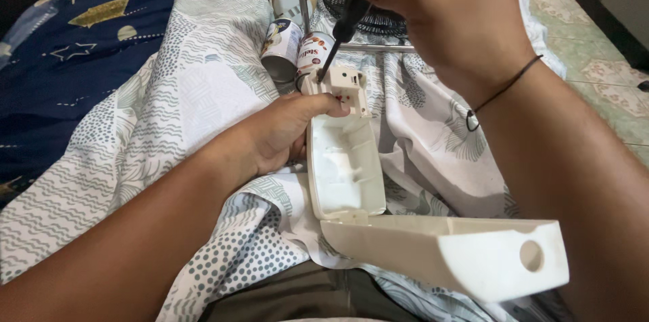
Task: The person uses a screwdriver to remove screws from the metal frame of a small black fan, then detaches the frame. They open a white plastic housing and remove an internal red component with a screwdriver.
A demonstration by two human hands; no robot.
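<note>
Head view is looking down on a bed sheet patterned in grey-green waves and dots, which is covering most of the surface, with a dark blue blanket carrying gold shapes lying at the far left. Pale green patterned floor tiles are showing at the right edge, next to a dark cabinet base.

Across the lap a white plastic casing is lying open: its hinged cover, with a round hole near one end, is hanging toward the camera, while the inner tray is running away toward a small mechanism block at the far end. The left hand is closing around the upper side of this casing, thumb pressing along its edge just below the mechanism block, so the housing is sitting inside that grip.

The right hand, a thin dark cord bracelet circling its wrist, is gripping the black handle of a screwdriver from above; the shaft is angling down and the tip is touching the mechanism block just above the left thumb.

Beyond the hands, a metal-framed fan with a black grille is lying on the sheet. Two small tins are resting side by side just beside it, tipped over; whether they are holding anything cannot be told.
</note>
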